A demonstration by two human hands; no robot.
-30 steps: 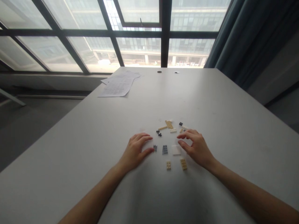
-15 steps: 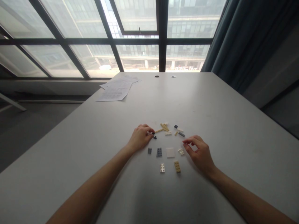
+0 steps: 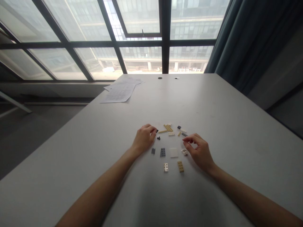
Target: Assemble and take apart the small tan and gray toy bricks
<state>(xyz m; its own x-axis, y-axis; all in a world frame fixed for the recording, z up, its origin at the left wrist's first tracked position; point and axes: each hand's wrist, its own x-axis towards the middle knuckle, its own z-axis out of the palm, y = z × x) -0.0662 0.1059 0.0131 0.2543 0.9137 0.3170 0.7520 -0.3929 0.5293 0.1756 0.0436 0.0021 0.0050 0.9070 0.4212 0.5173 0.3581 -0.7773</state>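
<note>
Several small building bricks lie scattered mid-table. My left hand is curled, its fingertips pinching a tiny black piece at the left of the cluster; another black piece lies just below. My right hand rests on the table with fingers bent, thumb and forefinger close together near a small white piece. Between the hands lie a white square tile, a grey plate and a small grey piece. Nearer me are a cream brick and a tan brick. Tan plates lie farther off.
The white table runs to a large window. Printed paper sheets lie at its far left edge. Two small round holes sit near the far edge. A dark curtain hangs at the right.
My left hand moved up from beside the grey pieces to the black pieces and closed on one. My right hand drew back toward me, leaving a small white piece by the tile.
</note>
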